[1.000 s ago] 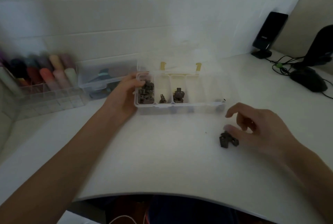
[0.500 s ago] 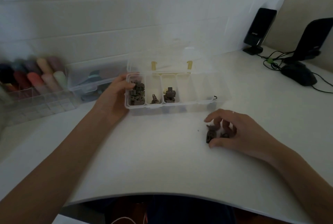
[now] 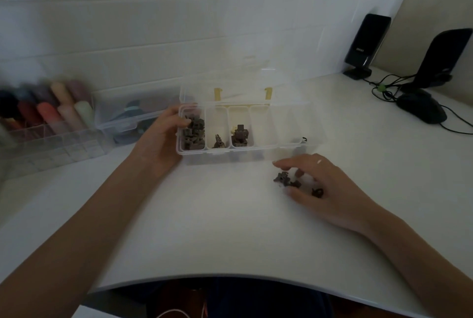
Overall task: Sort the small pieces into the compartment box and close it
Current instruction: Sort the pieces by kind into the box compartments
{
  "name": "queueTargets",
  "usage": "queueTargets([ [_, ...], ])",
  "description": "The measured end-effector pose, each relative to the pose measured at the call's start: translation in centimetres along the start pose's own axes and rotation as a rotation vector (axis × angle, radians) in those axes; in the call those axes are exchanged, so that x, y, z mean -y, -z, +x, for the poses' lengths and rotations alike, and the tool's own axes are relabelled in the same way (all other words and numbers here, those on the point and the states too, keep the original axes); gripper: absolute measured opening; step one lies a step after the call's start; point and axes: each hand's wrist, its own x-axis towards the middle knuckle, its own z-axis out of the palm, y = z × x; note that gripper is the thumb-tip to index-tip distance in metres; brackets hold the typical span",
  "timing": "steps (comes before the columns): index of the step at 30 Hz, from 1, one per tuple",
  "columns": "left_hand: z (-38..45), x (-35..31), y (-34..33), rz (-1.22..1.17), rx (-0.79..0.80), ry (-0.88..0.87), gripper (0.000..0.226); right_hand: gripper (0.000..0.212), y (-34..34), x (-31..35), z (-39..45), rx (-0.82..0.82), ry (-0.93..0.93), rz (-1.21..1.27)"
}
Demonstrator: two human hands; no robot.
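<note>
The clear compartment box [image 3: 266,150] stands open on the white desk, its lid [image 3: 230,87] tilted back on yellow hinges. Dark small pieces fill its leftmost compartment [image 3: 193,131]; one piece lies in the second [image 3: 218,141] and a few in the third [image 3: 240,136]. The compartments to the right look empty. My left hand [image 3: 161,138] grips the box's left end, thumb over the rim. My right hand [image 3: 325,187] is curled over a few loose dark pieces [image 3: 282,179] on the desk in front of the box, thumb and fingers closing round them.
A clear case of coloured sticks [image 3: 43,123] and another clear box [image 3: 133,113] sit at the left against the wall. A black speaker [image 3: 366,44], a mouse [image 3: 419,108] and cables [image 3: 384,87] are at the far right. The desk's curved front edge [image 3: 230,275] is near me.
My right hand came down over the loose pieces and drew them a little to the left toward the box. My left hand stayed on the box's left end.
</note>
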Motion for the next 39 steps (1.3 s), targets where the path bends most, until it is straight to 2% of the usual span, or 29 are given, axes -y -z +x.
queueTargets([
  [5, -0.1, 0.0, 0.1, 0.005, 0.009, 0.002, 0.04, 0.017, -1.5, 0.6, 0.4, -0.086, 0.147, -0.172],
  [9, -0.3, -0.2, -0.2, 0.029, 0.036, -0.028, 0.04, 0.021, -1.4, 0.3, 0.3, -0.254, 0.223, -0.199],
  [11, -0.5, -0.3, -0.3, 0.036, 0.06, -0.03, 0.041, 0.013, -1.1, 0.3, 0.3, -0.318, 0.228, -0.148],
  [17, -0.5, -0.5, -0.1, 0.02, 0.082, -0.029, 0.06, 0.015, -0.7, 0.4, 0.3, -0.493, 0.151, -0.057],
  [22, -0.7, -0.7, -0.3, 0.034, 0.048, -0.04, 0.042, 0.015, -0.2, 0.3, 0.3, -0.538, 0.11, 0.017],
  [28, -0.8, -0.8, -0.1, 0.03, 0.062, -0.046, 0.041, 0.02, -0.3, 0.2, 0.3, -0.529, 0.121, 0.026],
  [32, -0.7, -0.6, 0.0, 0.027, 0.057, -0.033, 0.04, 0.008, -0.2, 1.0, 0.7, -0.576, 0.141, 0.027],
  [34, -0.7, -0.7, 0.0, 0.024, 0.057, -0.033, 0.041, 0.012, 0.1, 1.8, 1.7, -0.608, 0.154, 0.012],
  [39, -0.8, -0.9, 0.0, 0.022, 0.051, -0.033, 0.043, 0.007, -0.4, 3.2, 5.6, -0.559, 0.2, -0.124],
])
